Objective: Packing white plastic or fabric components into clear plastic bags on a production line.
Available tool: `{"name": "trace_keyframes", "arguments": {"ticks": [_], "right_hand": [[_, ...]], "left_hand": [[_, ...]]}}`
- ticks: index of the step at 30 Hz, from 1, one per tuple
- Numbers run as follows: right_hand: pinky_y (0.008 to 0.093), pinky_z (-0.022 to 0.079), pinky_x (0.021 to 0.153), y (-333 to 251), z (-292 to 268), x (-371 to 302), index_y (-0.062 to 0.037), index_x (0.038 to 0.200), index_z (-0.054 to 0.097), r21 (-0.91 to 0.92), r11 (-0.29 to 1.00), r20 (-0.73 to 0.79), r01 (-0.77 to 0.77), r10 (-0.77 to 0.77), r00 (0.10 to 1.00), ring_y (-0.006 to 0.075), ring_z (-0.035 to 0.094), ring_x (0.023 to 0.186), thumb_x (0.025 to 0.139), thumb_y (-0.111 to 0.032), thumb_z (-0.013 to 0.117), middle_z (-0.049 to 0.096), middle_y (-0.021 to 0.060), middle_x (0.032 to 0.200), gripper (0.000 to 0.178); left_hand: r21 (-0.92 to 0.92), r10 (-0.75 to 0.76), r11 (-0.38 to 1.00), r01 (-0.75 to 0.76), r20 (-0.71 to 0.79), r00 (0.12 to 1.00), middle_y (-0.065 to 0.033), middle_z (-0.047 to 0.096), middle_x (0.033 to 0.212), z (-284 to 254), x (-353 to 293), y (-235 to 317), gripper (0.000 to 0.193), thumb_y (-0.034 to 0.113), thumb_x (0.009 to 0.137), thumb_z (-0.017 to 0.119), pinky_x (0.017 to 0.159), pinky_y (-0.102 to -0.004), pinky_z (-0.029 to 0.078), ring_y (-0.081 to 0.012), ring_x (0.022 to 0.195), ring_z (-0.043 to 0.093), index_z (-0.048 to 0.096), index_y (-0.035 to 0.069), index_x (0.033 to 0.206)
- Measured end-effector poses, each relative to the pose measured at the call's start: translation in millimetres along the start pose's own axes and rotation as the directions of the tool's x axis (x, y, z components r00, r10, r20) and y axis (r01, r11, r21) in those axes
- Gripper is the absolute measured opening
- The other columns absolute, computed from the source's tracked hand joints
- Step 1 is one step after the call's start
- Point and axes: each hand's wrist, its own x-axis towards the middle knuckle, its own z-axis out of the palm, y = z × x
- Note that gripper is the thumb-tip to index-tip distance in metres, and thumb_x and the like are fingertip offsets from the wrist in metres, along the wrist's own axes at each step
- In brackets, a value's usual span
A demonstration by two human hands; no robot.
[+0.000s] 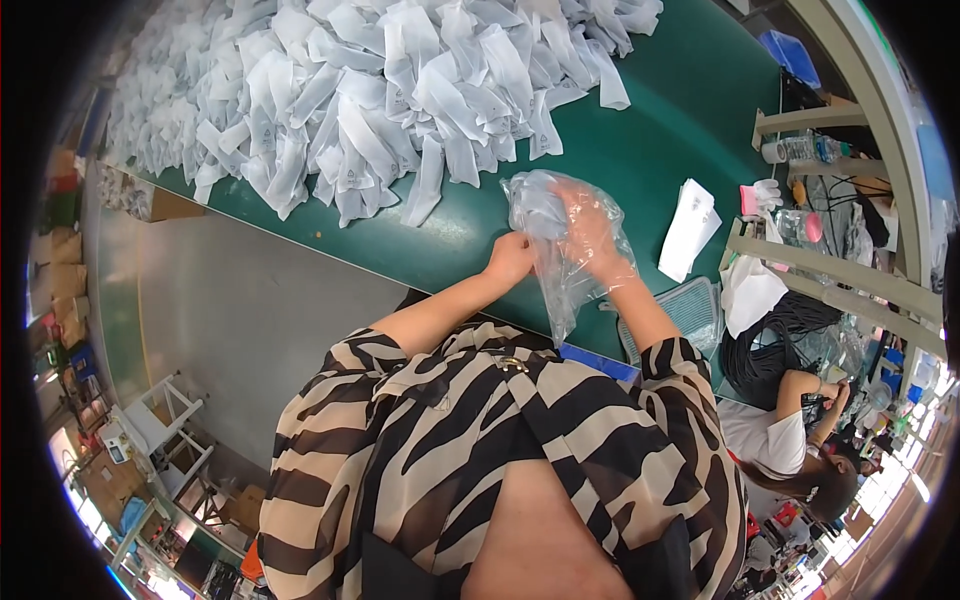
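A clear plastic bag (566, 288) hangs over the near edge of the green table, with several frosted white sleeves (538, 206) inside its far end. My left hand (513, 257) is closed on the bag's left side. Through the film my right hand (588, 232) shows inside the bag, its fingers curled against the sleeves; the film partly blurs them. Beyond both hands a large heap of similar frosted sleeves (350, 110) covers the far left of the table.
The green table (680, 110) reaches to a metal rack on the right. White paper slips (688, 230) and a mesh tray (690, 318) lie right of my hands. Black cords (770, 350) hang beside the rack, and another person (785, 435) sits at the lower right.
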Motion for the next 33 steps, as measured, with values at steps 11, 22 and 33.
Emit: {"name": "trace_keyframes", "arguments": {"ticks": [11,22,33], "right_hand": [[0.0496,0.043,0.1,-21,7,19,-0.0012,0.141,0.041,-0.088,0.991,0.031,-0.1,0.103,0.994,0.0444,0.051,0.118,0.075,-0.031,0.075,0.051,0.0231,0.129,0.08],[0.0515,0.041,0.101,-29,5,25,-0.0016,0.145,0.036,-0.131,0.991,-0.075,0.031,-0.041,0.996,0.0395,0.047,0.128,0.082,-0.026,0.064,0.044,0.023,0.141,0.073],[0.0461,0.041,0.089,-40,-118,-20,-0.0045,0.109,0.068,-0.426,0.902,0.651,-0.073,0.362,0.667,0.0281,0.063,0.099,0.083,-0.033,0.065,0.069,0.0117,0.09,0.039]], "left_hand": [[-0.35,-0.06,0.936,0.048,-0.026,0.998,-0.0085,0.07,0.082,-3,16,-25,0.02,0.014,0.082,0.071,0.065,-0.0335,0.053,-0.0174,0.072,0.066,0.07,-0.002,0.095],[0.152,-0.127,0.985,0.085,0.297,0.946,-0.0091,0.07,0.081,-54,-30,74,0.016,0.009,0.095,0.056,0.067,-0.0287,0.056,-0.016,0.074,0.068,0.068,-0.002,0.097],[0.618,0.214,0.084,-0.782,0.755,0.62,-0.0163,0.064,0.092,16,-17,164,0.028,0.012,0.093,0.06,0.076,-0.0403,0.054,-0.0295,0.083,0.067,0.062,-0.003,0.115]]}}
